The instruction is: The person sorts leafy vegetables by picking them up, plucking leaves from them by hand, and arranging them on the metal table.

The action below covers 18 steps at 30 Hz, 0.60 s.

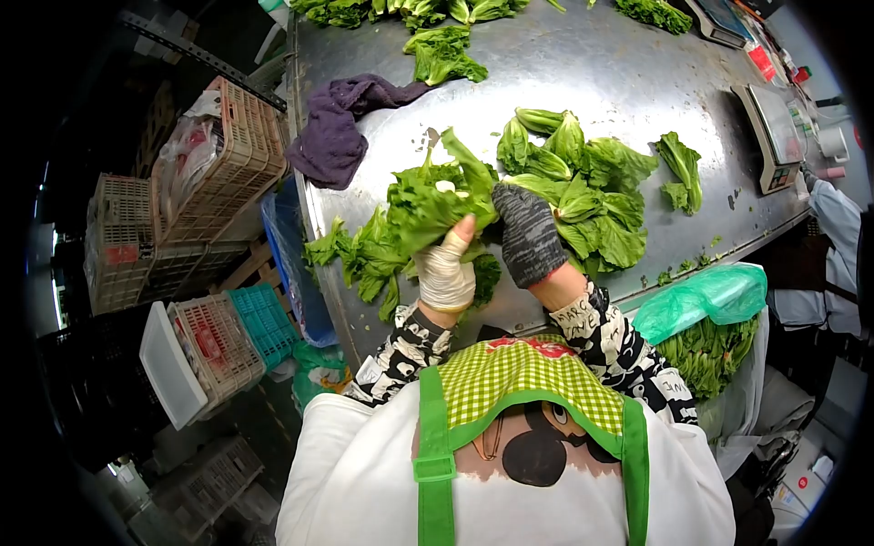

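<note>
My left hand [446,273], in a whitish glove or wrap, is closed on a leafy green lettuce head [423,214] with its pale cut stem end facing up. My right hand [528,235], in a dark grey knitted glove, is at the right side of that head, fingers bent; whether they grip a leaf is hidden. Just right of it lies a pile of lettuce heads [592,196]. Loose leaves [369,255] lie under and left of my left hand. A single small head [680,173] rests farther right on the metal table [674,82].
A purple cloth [332,132] lies at the table's left edge. More greens [443,55] are at the back. Scales [769,136] stand at the right. Crates [218,164] are stacked left. Greens under green plastic [706,305] sit front right, near a co-worker's sleeve [836,218].
</note>
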Each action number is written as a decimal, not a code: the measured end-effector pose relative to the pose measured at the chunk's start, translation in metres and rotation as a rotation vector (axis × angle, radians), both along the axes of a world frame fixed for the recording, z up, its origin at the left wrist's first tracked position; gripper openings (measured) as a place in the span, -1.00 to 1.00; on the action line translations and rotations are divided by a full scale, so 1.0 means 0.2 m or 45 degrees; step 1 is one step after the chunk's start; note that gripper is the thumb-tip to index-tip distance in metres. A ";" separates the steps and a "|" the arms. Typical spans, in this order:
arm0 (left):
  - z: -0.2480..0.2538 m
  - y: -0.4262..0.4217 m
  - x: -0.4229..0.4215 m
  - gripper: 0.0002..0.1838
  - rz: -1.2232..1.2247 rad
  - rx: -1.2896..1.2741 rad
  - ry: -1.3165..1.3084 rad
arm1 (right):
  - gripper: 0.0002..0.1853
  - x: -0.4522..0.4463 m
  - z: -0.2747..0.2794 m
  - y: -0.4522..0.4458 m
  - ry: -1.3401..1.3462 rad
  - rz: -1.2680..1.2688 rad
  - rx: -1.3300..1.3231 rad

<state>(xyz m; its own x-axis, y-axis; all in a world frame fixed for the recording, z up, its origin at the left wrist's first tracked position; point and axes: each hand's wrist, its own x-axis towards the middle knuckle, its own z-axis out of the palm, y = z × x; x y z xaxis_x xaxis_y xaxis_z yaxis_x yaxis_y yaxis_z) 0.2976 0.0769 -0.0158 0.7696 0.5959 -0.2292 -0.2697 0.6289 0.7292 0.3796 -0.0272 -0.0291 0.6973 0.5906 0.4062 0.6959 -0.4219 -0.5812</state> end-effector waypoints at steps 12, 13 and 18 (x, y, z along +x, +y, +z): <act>0.02 0.19 0.00 -0.72 -0.014 -0.532 -0.019 | -0.59 0.03 0.08 0.07 0.923 -0.035 0.283; 0.02 0.18 0.01 -0.70 -0.008 -0.517 0.021 | -0.58 0.01 0.13 0.07 0.786 -0.007 0.350; 0.08 0.07 0.04 -0.63 -0.062 -0.628 0.104 | -0.62 0.01 0.19 0.05 0.061 0.160 0.157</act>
